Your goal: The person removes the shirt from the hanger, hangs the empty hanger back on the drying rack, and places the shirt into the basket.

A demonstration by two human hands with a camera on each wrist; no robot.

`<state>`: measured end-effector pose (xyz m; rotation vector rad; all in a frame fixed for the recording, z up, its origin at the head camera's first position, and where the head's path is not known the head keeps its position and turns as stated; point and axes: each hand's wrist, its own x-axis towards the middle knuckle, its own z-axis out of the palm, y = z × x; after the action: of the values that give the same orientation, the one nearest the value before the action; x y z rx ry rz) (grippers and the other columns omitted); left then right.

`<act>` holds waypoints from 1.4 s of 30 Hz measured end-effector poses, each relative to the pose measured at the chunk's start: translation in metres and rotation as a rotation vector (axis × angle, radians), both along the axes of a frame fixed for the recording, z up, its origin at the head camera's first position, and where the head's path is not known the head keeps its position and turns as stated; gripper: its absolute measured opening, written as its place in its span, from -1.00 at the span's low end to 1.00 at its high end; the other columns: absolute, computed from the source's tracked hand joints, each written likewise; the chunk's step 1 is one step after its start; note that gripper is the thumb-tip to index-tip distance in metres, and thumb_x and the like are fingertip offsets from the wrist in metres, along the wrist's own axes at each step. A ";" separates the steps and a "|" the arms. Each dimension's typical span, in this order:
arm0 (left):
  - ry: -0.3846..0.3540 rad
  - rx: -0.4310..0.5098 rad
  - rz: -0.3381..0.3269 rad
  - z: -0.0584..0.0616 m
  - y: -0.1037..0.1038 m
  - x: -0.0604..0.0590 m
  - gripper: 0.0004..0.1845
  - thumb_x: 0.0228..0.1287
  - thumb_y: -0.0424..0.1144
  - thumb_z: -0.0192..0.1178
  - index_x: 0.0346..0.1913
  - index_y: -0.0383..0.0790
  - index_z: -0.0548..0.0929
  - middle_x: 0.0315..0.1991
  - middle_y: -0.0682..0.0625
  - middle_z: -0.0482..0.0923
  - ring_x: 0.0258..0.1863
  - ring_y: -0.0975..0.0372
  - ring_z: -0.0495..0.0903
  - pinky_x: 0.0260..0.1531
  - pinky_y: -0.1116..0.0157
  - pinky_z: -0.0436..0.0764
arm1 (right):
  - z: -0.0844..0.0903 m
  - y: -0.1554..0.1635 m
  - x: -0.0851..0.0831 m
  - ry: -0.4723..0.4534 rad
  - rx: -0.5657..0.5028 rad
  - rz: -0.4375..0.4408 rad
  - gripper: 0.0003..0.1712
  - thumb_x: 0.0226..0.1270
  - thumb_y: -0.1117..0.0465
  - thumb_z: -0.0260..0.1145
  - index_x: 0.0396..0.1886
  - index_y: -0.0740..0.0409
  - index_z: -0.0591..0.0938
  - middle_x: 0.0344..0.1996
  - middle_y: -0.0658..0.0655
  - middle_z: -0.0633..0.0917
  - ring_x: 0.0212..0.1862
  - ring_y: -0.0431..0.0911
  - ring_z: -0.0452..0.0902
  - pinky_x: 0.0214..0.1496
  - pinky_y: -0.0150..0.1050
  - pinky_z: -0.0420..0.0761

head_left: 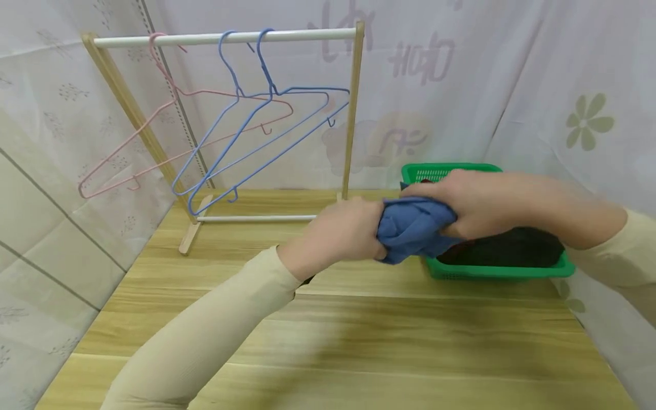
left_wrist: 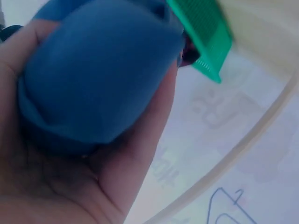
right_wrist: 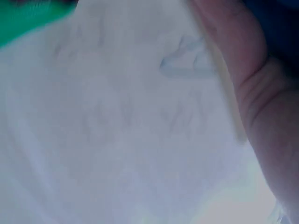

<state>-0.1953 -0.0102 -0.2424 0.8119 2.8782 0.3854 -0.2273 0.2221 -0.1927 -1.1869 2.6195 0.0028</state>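
Observation:
A bunched blue cloth (head_left: 414,228) hangs in the air just left of a green basket (head_left: 441,272). My left hand (head_left: 351,230) grips its left side, and my right hand (head_left: 468,205) grips its top and right side from above. In the left wrist view the blue cloth (left_wrist: 98,70) fills my palm (left_wrist: 70,186), with the green basket's corner (left_wrist: 205,42) behind. The right wrist view is blurred; only part of my right hand (right_wrist: 266,112) and a strip of the green basket (right_wrist: 28,18) show.
The green basket holds dark clothes (head_left: 507,247) at the right of the wooden table (head_left: 328,341). A wooden rack (head_left: 225,37) at the back left carries a pink hanger (head_left: 169,97) and two blue hangers (head_left: 256,119). White curtains surround the table.

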 end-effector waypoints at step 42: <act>0.084 -0.418 -0.015 -0.119 0.147 -0.186 -0.27 0.63 0.41 -0.35 0.73 0.36 -0.06 0.79 0.13 -0.41 0.79 0.15 -0.25 0.75 0.09 -0.06 | -0.142 0.143 -0.182 0.227 0.294 -0.201 -0.08 0.35 0.07 0.53 0.60 0.21 0.35 0.35 0.56 0.55 0.20 0.47 0.63 0.10 0.39 0.66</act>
<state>-0.3810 0.1363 -0.3609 0.7842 2.8685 -0.2529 -0.4093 0.3647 -0.3342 -0.8654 2.7939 0.4921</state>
